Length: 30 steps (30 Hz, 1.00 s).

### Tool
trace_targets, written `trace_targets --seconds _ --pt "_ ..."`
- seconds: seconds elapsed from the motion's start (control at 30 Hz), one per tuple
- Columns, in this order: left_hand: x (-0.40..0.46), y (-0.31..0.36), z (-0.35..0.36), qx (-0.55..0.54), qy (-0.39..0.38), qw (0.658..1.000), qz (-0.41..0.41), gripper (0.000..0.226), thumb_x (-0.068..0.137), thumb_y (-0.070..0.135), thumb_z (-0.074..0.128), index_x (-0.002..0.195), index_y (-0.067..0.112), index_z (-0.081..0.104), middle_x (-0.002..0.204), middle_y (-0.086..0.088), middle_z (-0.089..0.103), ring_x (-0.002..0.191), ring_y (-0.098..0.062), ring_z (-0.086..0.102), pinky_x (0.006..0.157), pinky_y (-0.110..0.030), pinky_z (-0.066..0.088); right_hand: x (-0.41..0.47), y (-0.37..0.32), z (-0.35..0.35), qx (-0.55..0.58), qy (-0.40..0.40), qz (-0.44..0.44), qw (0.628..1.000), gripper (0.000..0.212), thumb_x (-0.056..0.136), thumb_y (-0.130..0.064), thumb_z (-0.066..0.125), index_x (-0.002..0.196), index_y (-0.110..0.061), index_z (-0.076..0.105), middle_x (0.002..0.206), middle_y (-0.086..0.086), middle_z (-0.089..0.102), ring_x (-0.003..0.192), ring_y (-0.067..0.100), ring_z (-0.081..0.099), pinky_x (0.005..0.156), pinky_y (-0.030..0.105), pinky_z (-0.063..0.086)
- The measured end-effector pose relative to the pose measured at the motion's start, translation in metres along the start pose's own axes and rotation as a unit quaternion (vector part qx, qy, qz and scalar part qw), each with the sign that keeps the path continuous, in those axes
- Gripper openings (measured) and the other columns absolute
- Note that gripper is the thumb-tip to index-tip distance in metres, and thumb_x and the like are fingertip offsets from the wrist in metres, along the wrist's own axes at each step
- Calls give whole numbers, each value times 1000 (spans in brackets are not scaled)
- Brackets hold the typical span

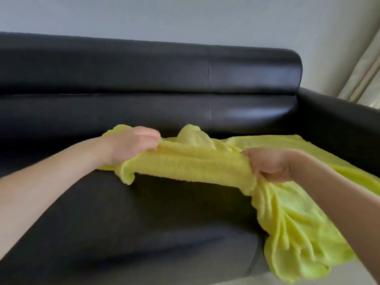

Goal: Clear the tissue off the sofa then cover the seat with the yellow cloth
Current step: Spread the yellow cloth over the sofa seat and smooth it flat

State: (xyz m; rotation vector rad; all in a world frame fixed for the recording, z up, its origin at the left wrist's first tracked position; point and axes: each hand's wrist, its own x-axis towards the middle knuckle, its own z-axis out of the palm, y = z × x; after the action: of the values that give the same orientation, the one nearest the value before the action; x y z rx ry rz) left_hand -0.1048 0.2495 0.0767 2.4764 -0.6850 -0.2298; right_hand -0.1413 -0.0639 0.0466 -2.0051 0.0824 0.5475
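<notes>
Over the dark seat point(144, 219) of a black sofa point(144, 75), head view, reading left to right. Left hand point(131, 146): fingers curled tight round a bunched edge of the cloth point(191, 163), a small flap poking out behind the knuckles. Between the hands the yellow fabric runs as a taut, rolled band, lifted just clear of the cushion and casting shadow beneath; the pull apart looks meant to open the bundle to its full width before laying it down. Behind the band a crumpled peak stands against the lower backrest. Right hand point(273, 164): fingers closed round a thick gather of the same cloth, knuckles toward the camera. From this grip the bulk hangs in loose folds down over the seat's front edge, while another part lies flat on the cushion toward the armrest point(337, 120). So the cloth sits mostly on the right half; the left and middle of the seat are bare leather. No tissue shows anywhere in view, so I judge the clearing step done and the covering step under way, early. Next likely need: spread leftward and draw the hanging part up, or the weight over the edge may drag it off. Pale curtain point(364, 64) at far right, plain wall point(185, 19) behind.
</notes>
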Motion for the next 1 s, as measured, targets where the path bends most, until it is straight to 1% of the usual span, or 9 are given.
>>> trace_targets --seconds 0.1,0.17,0.27,0.37,0.57,0.7,0.8,0.87,1.0 --pt "-32 2 16 165 -385 896 -150 20 70 23 45 87 19 55 73 -2 56 57 -17 48 64 -32 52 4 22 6 -200 -78 199 956 50 66 10 52 114 -2 60 111 15 62 106 31 60 95 40 48" --pt "-40 -8 39 111 -468 860 -172 19 74 13 46 86 19 60 68 -6 64 47 -17 51 59 -30 47 16 30 32 -307 -112 252 911 39 80 -4 56 119 -5 60 103 8 64 93 22 62 93 37 49" --pt "-13 -50 51 126 -159 972 -118 15 89 27 50 102 22 56 107 -7 67 81 -21 61 70 -31 48 38 21 67 -308 5 135 942 24 92 -28 53 102 -8 62 90 3 64 78 17 61 72 29 48" --pt "7 -97 55 291 -8 947 -135 44 82 55 53 121 35 50 137 6 39 129 -23 34 102 -45 35 61 8 93 -380 128 -28 916 56 85 -51 63 129 -19 53 117 3 54 105 20 52 91 35 44" --pt "-13 -116 39 113 236 965 -9 24 101 28 38 83 17 50 98 5 65 83 -17 56 86 -34 43 83 4 120 -596 123 -87 788 22 92 -37 55 113 -30 58 119 -2 50 119 23 45 99 35 37" --pt "-27 -115 5 99 215 971 -24 15 98 40 47 105 28 52 127 9 59 104 -17 59 89 -38 47 92 -5 116 -497 72 -93 860 8 95 -29 53 100 -24 58 108 -4 55 104 17 53 90 31 43" --pt "-19 -133 30 209 76 972 -73 52 94 41 54 143 30 39 155 4 32 141 -21 30 112 -33 26 82 -22 119 -111 13 -111 987 11 97 -15 53 88 -17 59 82 -3 55 75 12 49 69 25 41" --pt "-9 -149 60 253 52 965 -49 43 94 38 51 136 26 49 149 1 39 138 -24 34 110 -32 27 72 -31 122 142 -84 -97 981 16 98 -10 50 88 -11 63 80 3 63 72 15 59 66 26 50" --pt "-2 -154 75 164 141 976 20 13 97 18 44 94 15 56 98 -1 62 99 -22 55 86 -31 37 64 -31 146 16 -236 -21 971 9 92 -8 55 89 -12 62 74 -5 68 69 6 64 66 20 53"
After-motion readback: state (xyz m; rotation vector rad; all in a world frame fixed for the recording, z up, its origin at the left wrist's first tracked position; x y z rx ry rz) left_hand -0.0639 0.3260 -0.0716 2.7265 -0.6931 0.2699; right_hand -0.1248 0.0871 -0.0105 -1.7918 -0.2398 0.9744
